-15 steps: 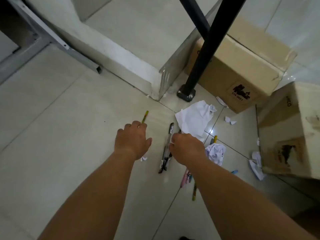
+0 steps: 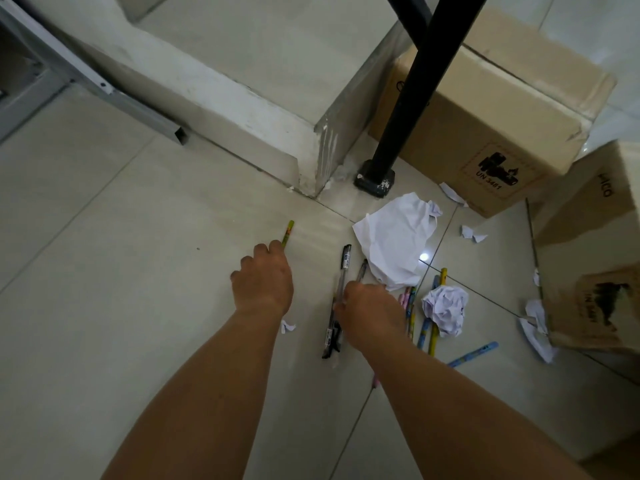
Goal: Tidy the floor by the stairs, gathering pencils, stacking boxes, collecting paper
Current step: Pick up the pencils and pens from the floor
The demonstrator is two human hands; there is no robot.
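My left hand [image 2: 263, 278] lies on the tiled floor, fingers curled over the near end of a green-yellow pencil [image 2: 287, 233] that points away from me. To its right my right hand [image 2: 370, 310] curls down on a dark pen [image 2: 362, 269], right beside a clear black-capped pen [image 2: 345, 268]. Several coloured pencils [image 2: 424, 327] lie right of that hand, and a blue one [image 2: 474, 353] farther out. A crumpled white sheet [image 2: 394, 237] and a paper ball [image 2: 446, 310] sit beyond. One cardboard box [image 2: 485, 116] stands at the back, another [image 2: 595, 271] at the right.
A black metal post [image 2: 415, 98] rises from its base [image 2: 375, 180] by the corner of the concrete stair step [image 2: 242, 64]. A grey metal rail [image 2: 104, 88] runs at the upper left. Small paper scraps [image 2: 471, 233] lie about, some by the right box [image 2: 536, 327].
Both hands stay almost where they were. My right forearm has shifted a little, so more of the coloured pencils beside it show.
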